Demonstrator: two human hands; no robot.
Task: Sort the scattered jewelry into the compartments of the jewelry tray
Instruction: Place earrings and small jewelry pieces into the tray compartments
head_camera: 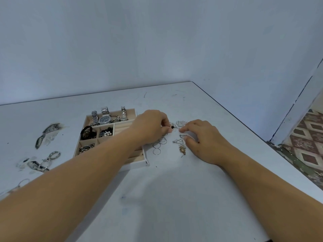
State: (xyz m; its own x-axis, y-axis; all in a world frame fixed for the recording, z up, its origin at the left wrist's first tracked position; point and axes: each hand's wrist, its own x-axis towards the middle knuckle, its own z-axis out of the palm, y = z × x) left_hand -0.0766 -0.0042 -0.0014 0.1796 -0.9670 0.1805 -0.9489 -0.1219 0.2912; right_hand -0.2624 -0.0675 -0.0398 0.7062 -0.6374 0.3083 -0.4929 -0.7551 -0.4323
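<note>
Dim bluish light, soft shadows, wide-angle bending at edges.

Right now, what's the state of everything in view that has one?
left hand, pinching the black-bead piece
right hand, fingertips on the table, holding nothing
jewelry tray, open, partly filled
watches, in the tray's back compartment
thin rings, loose on the table, unsorted
gold pendant, loose on the table, unsorted

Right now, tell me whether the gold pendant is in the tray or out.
Out. The gold pendant lies on the table, right of the jewelry tray, near the right hand.
</note>
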